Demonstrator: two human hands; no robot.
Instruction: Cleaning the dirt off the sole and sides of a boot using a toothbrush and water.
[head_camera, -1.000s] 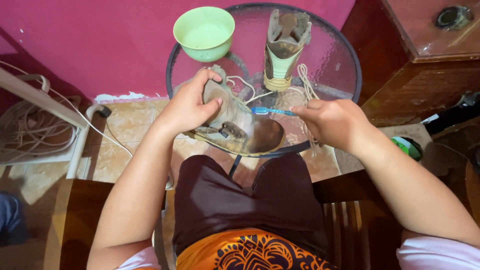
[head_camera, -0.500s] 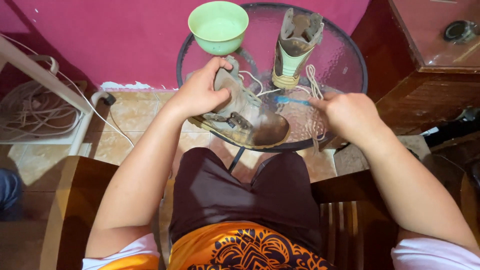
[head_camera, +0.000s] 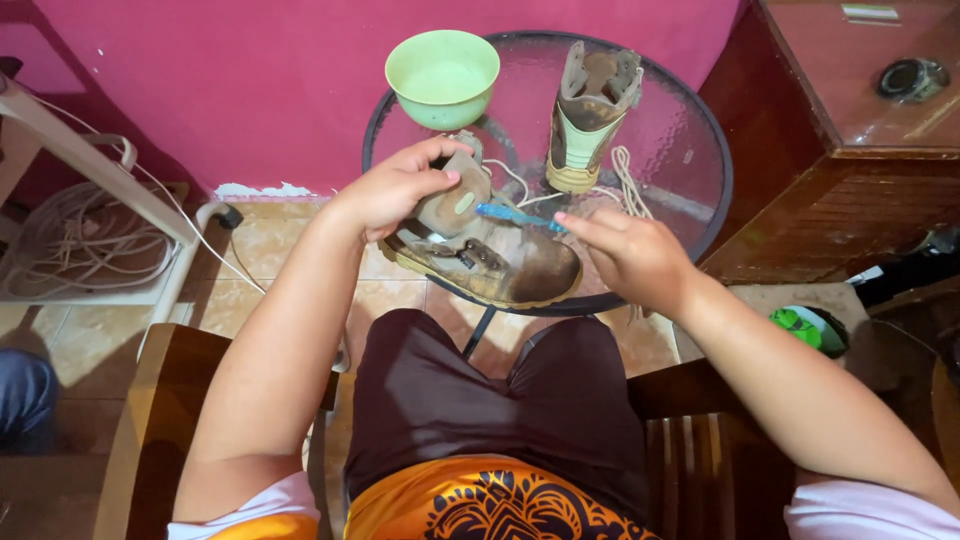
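**Two hands clean a worn boot at a round glass table**

A muddy brown boot (head_camera: 490, 255) lies on its side at the near edge of the glass tabletop (head_camera: 690, 150). The left hand (head_camera: 395, 185) grips its ankle collar, fingers wrapped over and partly hiding it. The right hand (head_camera: 630, 255) pinches a blue toothbrush (head_camera: 515, 215); the handle end is hidden in the fingers, and the bristles are too small to make out. At 12 o'clock stands a green bowl (head_camera: 443, 75), at 1 o'clock a second boot (head_camera: 592, 115) with loose laces (head_camera: 630, 180).
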